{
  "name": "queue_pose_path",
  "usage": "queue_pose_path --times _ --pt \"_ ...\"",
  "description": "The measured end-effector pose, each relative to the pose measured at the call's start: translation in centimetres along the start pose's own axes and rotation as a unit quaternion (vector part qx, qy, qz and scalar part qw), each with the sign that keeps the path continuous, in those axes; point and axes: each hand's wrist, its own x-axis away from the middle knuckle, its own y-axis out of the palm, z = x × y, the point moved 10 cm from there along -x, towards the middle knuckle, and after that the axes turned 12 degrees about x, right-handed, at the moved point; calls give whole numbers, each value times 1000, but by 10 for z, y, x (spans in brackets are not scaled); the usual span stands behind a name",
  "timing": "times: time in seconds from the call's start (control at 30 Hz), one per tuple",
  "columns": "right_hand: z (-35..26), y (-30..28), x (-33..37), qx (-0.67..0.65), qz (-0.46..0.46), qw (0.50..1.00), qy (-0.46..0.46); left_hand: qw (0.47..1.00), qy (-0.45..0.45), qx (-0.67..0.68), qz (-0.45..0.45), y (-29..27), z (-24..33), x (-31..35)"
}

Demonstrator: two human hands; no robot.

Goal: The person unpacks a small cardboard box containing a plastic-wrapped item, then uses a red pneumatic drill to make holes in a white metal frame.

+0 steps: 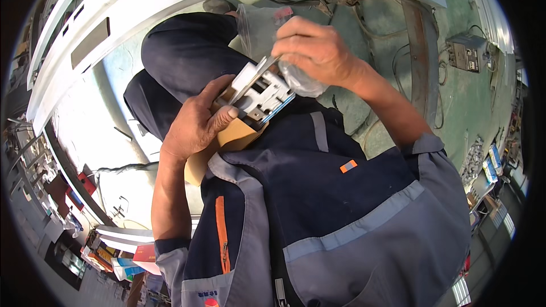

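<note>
While the left grip [196, 122] – fingertips partly hidden – clasps slotted metal hardware [266, 99], the right grip [315, 51] pinches a metal strip [253, 81]; jacket lettering [207, 294] is illegible.

A silvery-white metal assembly [269, 98] with several cut-outs and a blue strip [278, 110] along its lower right edge is resting aslant above the lap, while a thin grey strip [250, 83] is slanting across its upper left side and meeting the pinched fingertips of the right hand [315, 51]. An open brown cardboard box [238, 135] is sitting against the assembly's lower left end, the left hand [196, 122] clasping the 2 together. A crumpled clear plastic bag [302, 82] is lying just beside the assembly, beneath the right hand
</note>
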Motion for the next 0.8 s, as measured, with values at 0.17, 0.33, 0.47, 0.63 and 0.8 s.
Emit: queue_pose_path --times 0.17,0.33,0.47,0.63,0.8 --pt "23 2 1 -90 53 994 24 998 -23 60 26 -1 -12 -1" --pt "61 45 43 -304 -81 896 313 995 18 14 95 -4 -15 19" --pt "64 59 57 -336 -125 866 347 981 41 -122 146 -3 3 29" --pt "29 69 38 -271 -174 901 291 926 -8 -266 267 0 21 42" --pt "50 73 34 -313 -129 889 308 878 213 -298 308 9 71 53"
